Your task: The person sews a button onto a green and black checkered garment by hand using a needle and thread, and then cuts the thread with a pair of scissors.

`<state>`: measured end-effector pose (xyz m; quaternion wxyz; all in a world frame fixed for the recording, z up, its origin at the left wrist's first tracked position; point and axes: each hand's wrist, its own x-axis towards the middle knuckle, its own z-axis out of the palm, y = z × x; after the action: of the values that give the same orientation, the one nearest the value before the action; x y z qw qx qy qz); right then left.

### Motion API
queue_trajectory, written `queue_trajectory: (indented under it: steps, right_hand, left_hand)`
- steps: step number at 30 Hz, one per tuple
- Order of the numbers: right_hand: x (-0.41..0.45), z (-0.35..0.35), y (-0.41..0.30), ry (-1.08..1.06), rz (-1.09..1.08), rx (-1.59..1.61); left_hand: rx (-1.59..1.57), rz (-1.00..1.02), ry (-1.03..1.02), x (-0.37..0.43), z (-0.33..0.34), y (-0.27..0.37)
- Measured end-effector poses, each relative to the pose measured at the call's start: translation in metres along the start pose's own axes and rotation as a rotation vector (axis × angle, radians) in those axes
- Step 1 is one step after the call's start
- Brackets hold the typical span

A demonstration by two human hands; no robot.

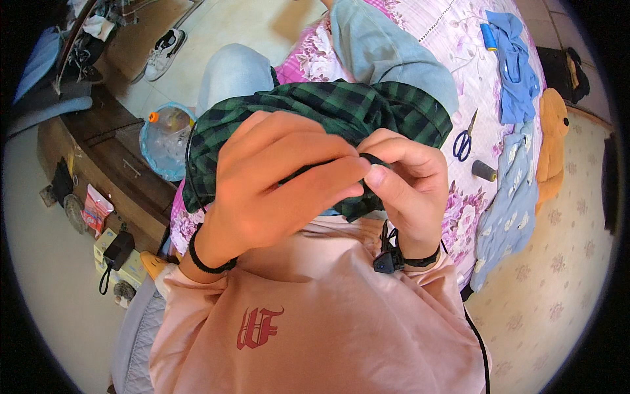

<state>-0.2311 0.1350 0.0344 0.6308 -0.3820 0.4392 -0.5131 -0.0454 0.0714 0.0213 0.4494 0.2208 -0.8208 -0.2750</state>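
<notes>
Across my lap lies a green and black plaid cloth garment (305, 98), bunched up. My right hand (413, 182) pinches a dark fold of it between thumb and index finger. My left hand (280, 182) is over the cloth with its fingers bent, their tips meeting the right fingertips at that fold. What the left fingertips hold, if anything, is hidden. To the right, on the flowered bedsheet (462, 74), lie scissors (463, 143) with dark blue handles and a spool of dark grey thread (484, 170).
A blue thread spool (488, 37) rests on a blue garment (514, 74). Beyond a patterned blue-grey cloth (509, 197) is a plush bear (551, 143). On the left stand a blue-lined bin (165, 143) and a wooden cabinet (113, 187). A sneaker (165, 54) is on the floor.
</notes>
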Motion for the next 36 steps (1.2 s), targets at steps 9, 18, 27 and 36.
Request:
queue_trajectory:
  steps: [9,18,27,36]
  right_hand:
    - [-0.001,-0.002,0.003,0.033,-0.072,-0.035]
    - [-0.001,0.001,0.000,0.076,-0.122,-0.127]
    - [0.003,-0.002,-0.006,0.044,0.020,-0.002]
    - [0.004,-0.009,0.000,0.054,0.058,0.091]
  left_hand:
    - [0.044,0.126,0.023,-0.003,0.005,-0.007]
    - [-0.108,0.021,0.128,-0.003,0.026,-0.013]
    - [0.102,0.241,0.070,-0.004,0.015,-0.009]
    - [0.085,0.222,0.047,-0.005,0.019,-0.012]
